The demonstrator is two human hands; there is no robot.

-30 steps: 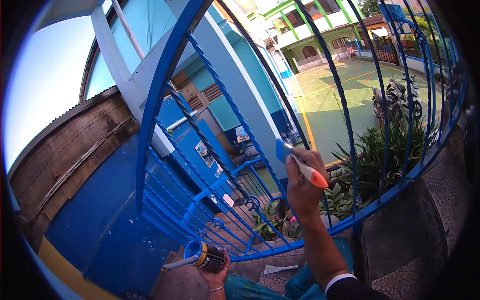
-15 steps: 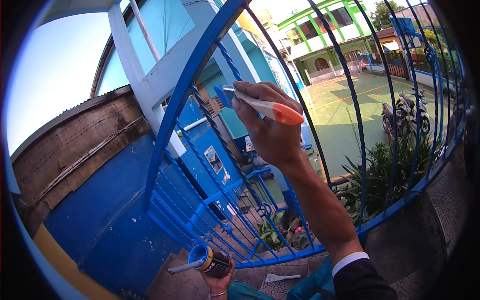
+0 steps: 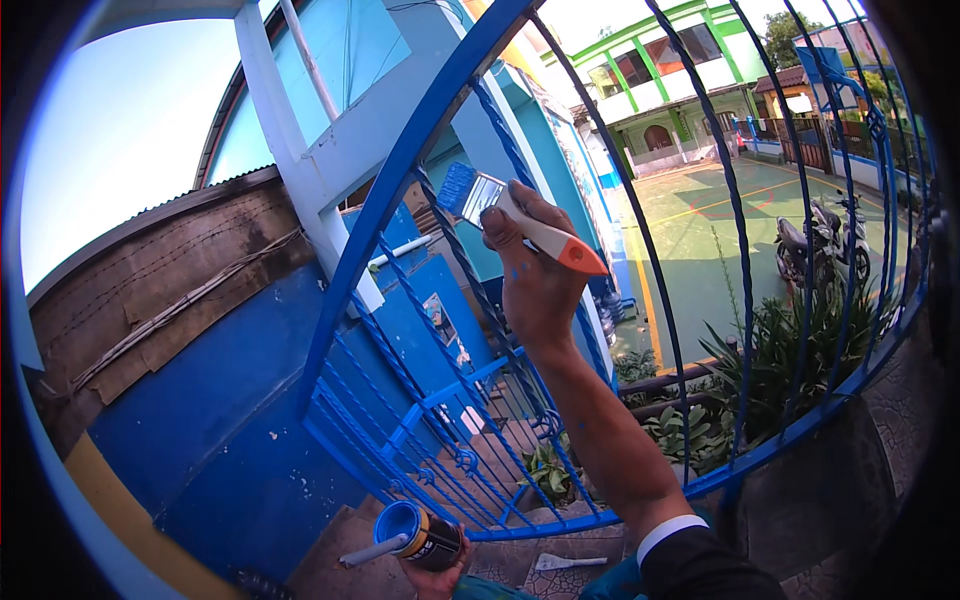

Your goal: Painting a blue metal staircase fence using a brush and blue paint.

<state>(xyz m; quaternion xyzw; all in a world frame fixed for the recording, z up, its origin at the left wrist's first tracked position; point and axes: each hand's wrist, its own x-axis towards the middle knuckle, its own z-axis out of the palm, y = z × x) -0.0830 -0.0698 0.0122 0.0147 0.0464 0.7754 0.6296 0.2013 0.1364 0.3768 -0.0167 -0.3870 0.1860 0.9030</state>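
Note:
In my right hand point(image 3: 535, 290) is a paintbrush point(image 3: 540, 232), gripped by its cream handle with an orange end. Its wide bristles point(image 3: 457, 188) are coated in blue paint and sit by a twisted bar of the metal gate point(image 3: 395, 165), whose curved top rail and many bars are blue. Whether the bristles touch the bar I cannot tell. Low down, my left hand point(image 3: 440, 578) is wrapped round a dark paint can point(image 3: 432, 545), tilted so its blue-smeared inside shows. A grey stick-like handle point(image 3: 372, 550) juts over the can's rim. Blue specks mark my right hand.
A second brush point(image 3: 570, 562) with a pale handle lies on the paved ground below the gate. To the left stands a blue wall point(image 3: 240, 400). Beyond the bars are leafy plants point(image 3: 775, 370), parked motorbikes point(image 3: 825, 245) and a green court point(image 3: 680, 240).
My right hand has turned the brush so its flat side and metal band show, bristles shifting slightly right. The view has shifted a little; the can stays low in my left hand.

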